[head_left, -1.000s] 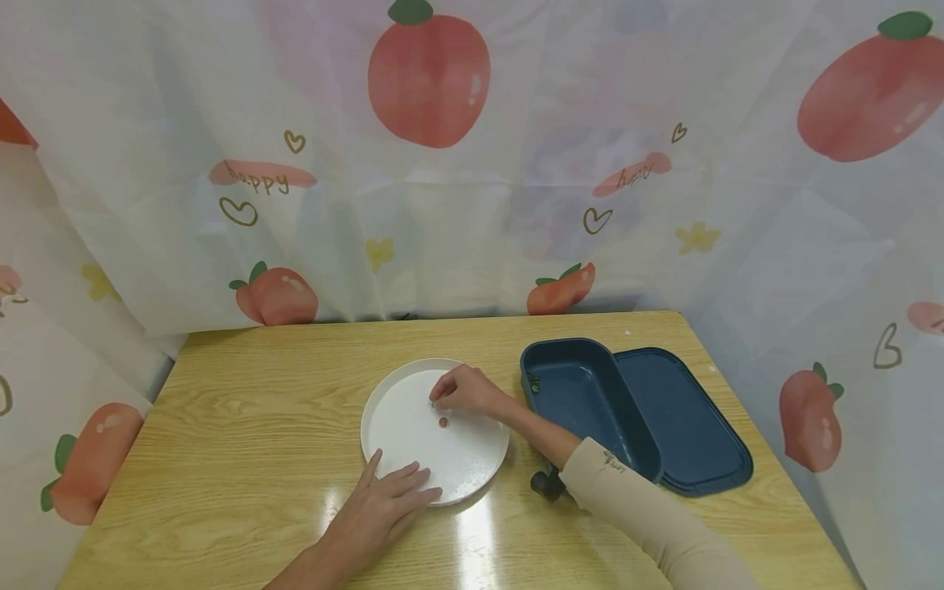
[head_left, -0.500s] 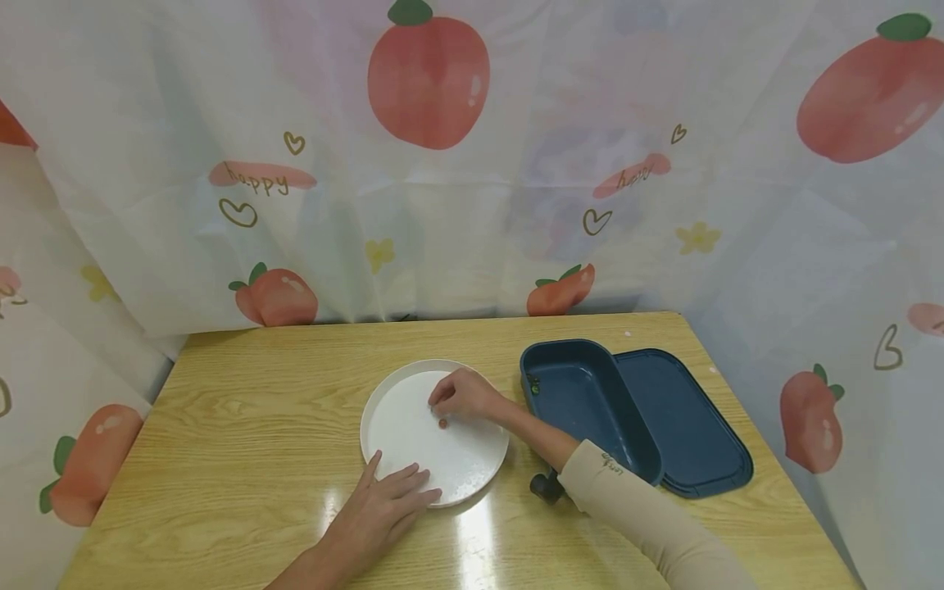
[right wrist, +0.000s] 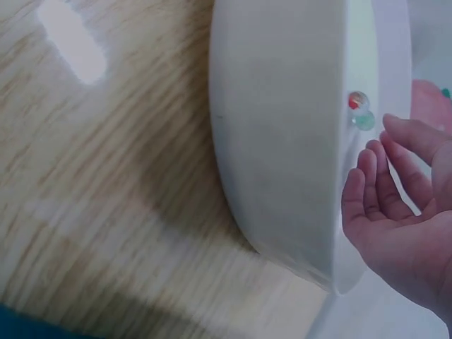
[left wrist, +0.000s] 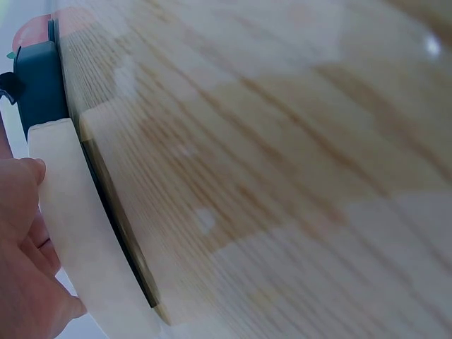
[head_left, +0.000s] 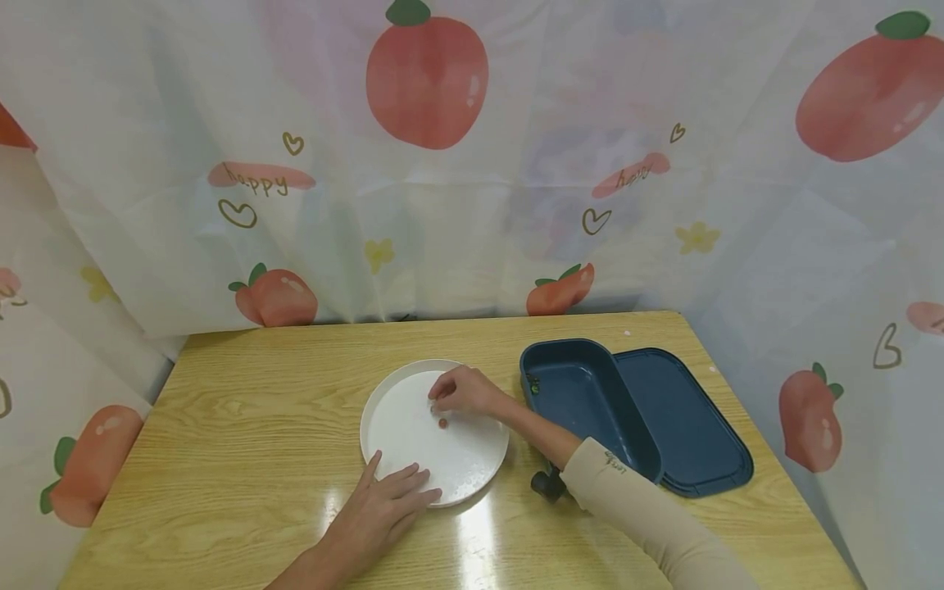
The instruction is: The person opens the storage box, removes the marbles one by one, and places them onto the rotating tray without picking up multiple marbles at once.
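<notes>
A round white dish (head_left: pixel 401 422) with a raised rim stands on the table. My left hand (head_left: pixel 383 504) lies with spread fingers over its near-left rim; in the left wrist view, fingertips (left wrist: pixel 34 169) touch the dish wall (left wrist: pixel 74 212). Over the middle of the dish hovers my right hand (head_left: pixel 466 392), fingers loosely curled. Two small glass marbles show in the right wrist view, a clear one with red (right wrist: pixel 358 101) and a greenish one (right wrist: pixel 364 121) right at the thumb and index fingertips. From the head, a reddish marble (head_left: pixel 442 424) sits just below the fingers.
A deep dark-blue box (head_left: pixel 578 385) stands open to the right, with small greenish pieces (head_left: pixel 534 383) at its left end. Its flat blue lid (head_left: pixel 686 422) lies beside it. A small black object (head_left: pixel 547 485) is under my right forearm. Behind hangs a fruit-print curtain (head_left: pixel 465 221).
My right hand shifts only very slightly over the marbles; a little more of the marble at its fingertips shows now. The left hand, dish and box stay put.
</notes>
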{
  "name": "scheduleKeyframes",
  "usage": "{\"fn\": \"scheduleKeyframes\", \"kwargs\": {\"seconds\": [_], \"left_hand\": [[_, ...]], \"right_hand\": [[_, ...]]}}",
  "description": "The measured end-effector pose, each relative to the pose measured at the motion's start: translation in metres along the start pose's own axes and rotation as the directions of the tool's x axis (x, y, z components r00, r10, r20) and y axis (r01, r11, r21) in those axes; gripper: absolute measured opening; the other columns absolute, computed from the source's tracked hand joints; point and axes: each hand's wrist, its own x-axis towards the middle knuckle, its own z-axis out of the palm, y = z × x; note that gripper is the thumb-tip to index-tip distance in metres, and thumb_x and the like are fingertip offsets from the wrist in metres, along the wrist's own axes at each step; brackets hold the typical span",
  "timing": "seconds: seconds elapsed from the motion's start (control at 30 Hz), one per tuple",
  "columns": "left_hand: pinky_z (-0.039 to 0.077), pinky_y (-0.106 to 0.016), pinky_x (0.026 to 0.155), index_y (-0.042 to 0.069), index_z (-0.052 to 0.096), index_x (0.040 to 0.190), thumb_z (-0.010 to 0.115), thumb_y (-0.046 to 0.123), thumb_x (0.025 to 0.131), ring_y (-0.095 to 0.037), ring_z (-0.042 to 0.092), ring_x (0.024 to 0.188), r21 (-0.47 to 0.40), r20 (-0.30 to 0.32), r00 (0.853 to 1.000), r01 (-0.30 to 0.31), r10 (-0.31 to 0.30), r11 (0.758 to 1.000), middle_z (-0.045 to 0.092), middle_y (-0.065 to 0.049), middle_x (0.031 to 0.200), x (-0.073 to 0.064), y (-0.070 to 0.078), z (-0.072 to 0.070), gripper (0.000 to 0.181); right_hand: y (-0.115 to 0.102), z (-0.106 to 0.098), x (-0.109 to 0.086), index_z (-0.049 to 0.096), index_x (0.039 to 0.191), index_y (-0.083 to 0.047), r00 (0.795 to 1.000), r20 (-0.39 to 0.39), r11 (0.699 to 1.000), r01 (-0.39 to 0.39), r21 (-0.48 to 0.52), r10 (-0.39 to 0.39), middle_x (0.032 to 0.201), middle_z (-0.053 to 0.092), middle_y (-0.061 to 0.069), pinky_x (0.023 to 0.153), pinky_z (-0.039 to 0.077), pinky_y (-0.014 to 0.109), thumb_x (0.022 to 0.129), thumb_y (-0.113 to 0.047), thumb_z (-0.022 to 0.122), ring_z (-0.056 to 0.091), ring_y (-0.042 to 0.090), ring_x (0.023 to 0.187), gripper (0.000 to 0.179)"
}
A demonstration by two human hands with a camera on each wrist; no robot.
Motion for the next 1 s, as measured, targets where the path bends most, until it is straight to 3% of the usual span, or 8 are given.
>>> {"fn": "scheduleKeyframes", "kwargs": {"seconds": [0.27,0.5,0.83,1.0], "left_hand": [[0.036,-0.073,0.096,0.022,0.072,0.119,0.076,0.015,0.086,-0.025,0.063,0.118,-0.02,0.001,1.0,0.009,-0.009,1.0,0.069,-0.007,0.124,0.0,0.001,0.0,0.034],[0.037,-0.072,0.095,0.022,0.072,0.118,0.077,0.015,0.085,-0.025,0.063,0.117,-0.007,-0.01,1.0,-0.002,0.002,1.0,0.069,-0.006,0.122,0.0,0.001,-0.001,0.034],[0.037,-0.072,0.095,0.022,0.073,0.117,0.077,0.016,0.085,-0.025,0.064,0.117,-0.018,-0.027,1.0,0.004,-0.005,1.0,0.07,-0.006,0.122,-0.001,0.001,0.0,0.033],[0.037,-0.072,0.095,0.022,0.074,0.116,0.076,0.016,0.085,-0.025,0.064,0.116,-0.017,-0.045,0.999,-0.001,0.001,1.0,0.07,-0.007,0.121,-0.001,0.001,0.001,0.031]], "right_hand": [[-0.004,-0.014,-0.006,0.076,0.103,-0.005,0.999,-0.025,0.999,0.042,0.033,-0.041,0.089,0.07,-0.002,0.074,0.051,0.024,0.09,-0.009,0.074,0.062,0.01,0.083,0.014],[-0.006,-0.034,-0.017,0.072,0.111,0.003,0.992,-0.067,0.99,0.11,0.089,-0.104,0.104,0.072,0.009,0.08,0.054,0.029,0.091,-0.009,0.072,0.066,0.018,0.094,0.023],[0.004,-0.062,-0.036,0.07,0.116,0.003,0.988,-0.14,0.974,0.09,0.208,-0.061,0.114,0.069,0.017,0.089,0.054,0.037,0.092,-0.008,0.071,0.067,0.024,0.103,0.026],[0.012,-0.078,-0.049,0.069,0.118,0.0,0.984,-0.177,0.964,0.066,0.259,-0.02,0.119,0.067,0.014,0.092,0.053,0.039,0.093,-0.009,0.071,0.065,0.025,0.108,0.028]]}}
